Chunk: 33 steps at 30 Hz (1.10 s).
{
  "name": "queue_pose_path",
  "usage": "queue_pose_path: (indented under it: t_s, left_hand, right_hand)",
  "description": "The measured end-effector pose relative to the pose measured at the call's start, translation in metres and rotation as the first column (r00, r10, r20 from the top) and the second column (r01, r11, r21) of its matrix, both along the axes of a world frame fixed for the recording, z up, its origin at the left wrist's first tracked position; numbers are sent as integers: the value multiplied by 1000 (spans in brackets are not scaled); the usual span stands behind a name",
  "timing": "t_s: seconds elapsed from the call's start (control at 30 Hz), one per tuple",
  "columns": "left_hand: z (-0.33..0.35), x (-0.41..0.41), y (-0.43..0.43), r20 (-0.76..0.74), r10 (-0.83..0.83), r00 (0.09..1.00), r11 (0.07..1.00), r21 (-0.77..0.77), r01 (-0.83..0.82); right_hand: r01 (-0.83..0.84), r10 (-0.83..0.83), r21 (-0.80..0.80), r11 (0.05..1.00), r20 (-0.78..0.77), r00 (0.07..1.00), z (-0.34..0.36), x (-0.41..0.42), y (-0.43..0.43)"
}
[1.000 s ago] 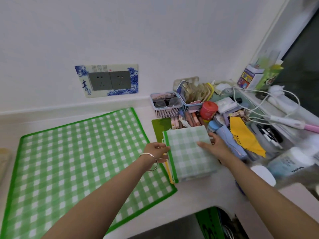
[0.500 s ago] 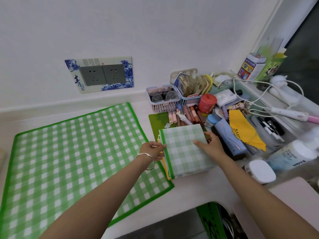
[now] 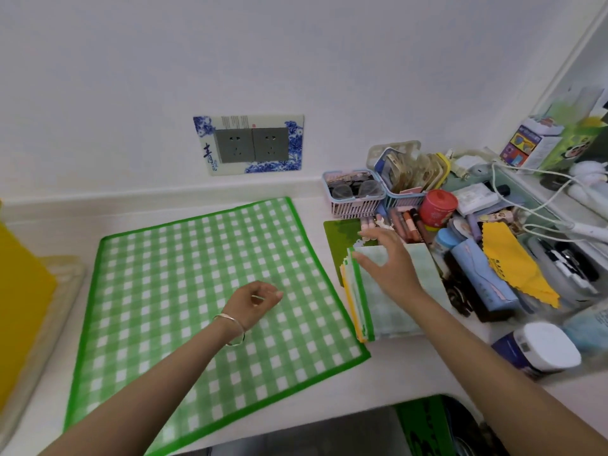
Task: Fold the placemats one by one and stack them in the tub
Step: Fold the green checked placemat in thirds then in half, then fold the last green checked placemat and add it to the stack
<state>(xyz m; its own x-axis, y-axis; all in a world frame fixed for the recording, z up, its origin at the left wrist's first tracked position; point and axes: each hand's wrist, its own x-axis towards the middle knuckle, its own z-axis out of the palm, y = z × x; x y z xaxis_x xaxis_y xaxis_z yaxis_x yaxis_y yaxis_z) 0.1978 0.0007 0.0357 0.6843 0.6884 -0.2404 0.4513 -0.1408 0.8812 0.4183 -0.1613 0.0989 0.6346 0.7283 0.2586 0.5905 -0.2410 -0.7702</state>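
Observation:
A large green-and-white checked placemat [image 3: 184,291] lies spread flat on the white counter. To its right sits a stack of folded placemats [image 3: 388,311], pale green on top with yellow edges showing at its left side. My left hand [image 3: 253,299] hovers over the spread placemat with its fingers loosely curled and nothing in it. Above the folded stack, my right hand [image 3: 386,261] is lifted with fingers spread, holding nothing. No tub can be made out.
Clutter fills the right: small baskets [image 3: 355,195], a red tin [image 3: 437,207], lipsticks, a blue bottle [image 3: 480,274], a yellow cloth [image 3: 513,261], a white-lidded jar [image 3: 539,348] and cables. A yellow object [image 3: 19,307] stands at the far left. Wall sockets [image 3: 251,144] are behind.
Both hands have let go of the folded stack. My left hand moved left over the spread placemat; my right hand lifted off the stack. The camera view shifted.

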Motion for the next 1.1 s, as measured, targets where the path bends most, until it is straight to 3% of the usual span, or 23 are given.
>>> queue_pose_path:
  t_s: [0.23, 0.4, 0.5, 0.6, 0.7, 1.1]
  left_hand:
    - [-18, -87, 6, -191, -126, 973, 969, 186, 162]
    - [-41, -132, 1, -420, -210, 883, 830, 401, 388]
    - [-50, -150, -7, -590, -269, 761, 772, 341, 537]
    - [-55, -157, -11, -656, -281, 701, 746, 309, 589]
    - [-57, -157, -13, -693, -264, 671, 726, 316, 611]
    - [-60, -157, -4, -697, -213, 685, 744, 338, 576]
  right_hand:
    - [-376, 345, -214, 902, -169, 923, -35, -90, 43]
    - [-475, 401, -302, 826, -276, 873, -68, -132, 44]
    - [-541, 424, -330, 774, -366, 828, -84, -152, 38]
    - [-600, 440, -333, 727, -444, 780, -94, -164, 33]
    - [-626, 478, -385, 678, -416, 774, -105, -170, 27]
    - [-587, 561, -458, 667, -209, 801, -116, -184, 16]
